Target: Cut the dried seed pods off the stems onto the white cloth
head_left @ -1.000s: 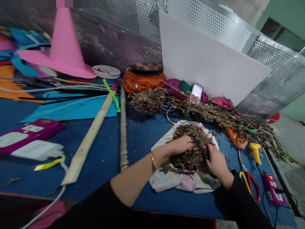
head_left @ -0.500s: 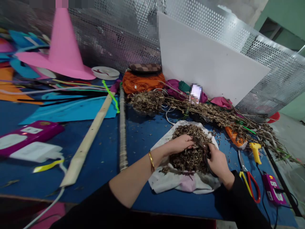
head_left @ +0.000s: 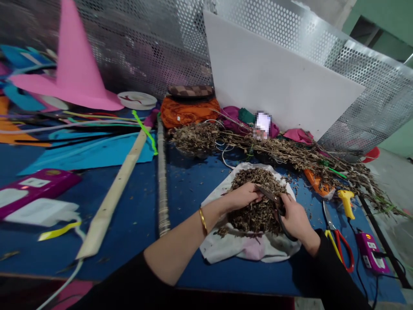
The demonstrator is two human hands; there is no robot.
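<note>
My right hand (head_left: pixel 295 217) is gripping black-handled scissors (head_left: pixel 268 193) over brown, crumbly dried leaves (head_left: pixel 253 218), heaped on white cloth (head_left: pixel 222 253). My left hand (head_left: pixel 241 198) is resting curled by the blades; can't tell if it's pinching any.

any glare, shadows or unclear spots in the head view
In the head view, the silver perforated metal sheet catches bright glare; in the head view, a shadow darkens the blue tabletop beside the black right sleeve; in the head view, a glowing rectangle at the back is pixelated, while the bare left hand and bare right hand look fairly clear.
</note>
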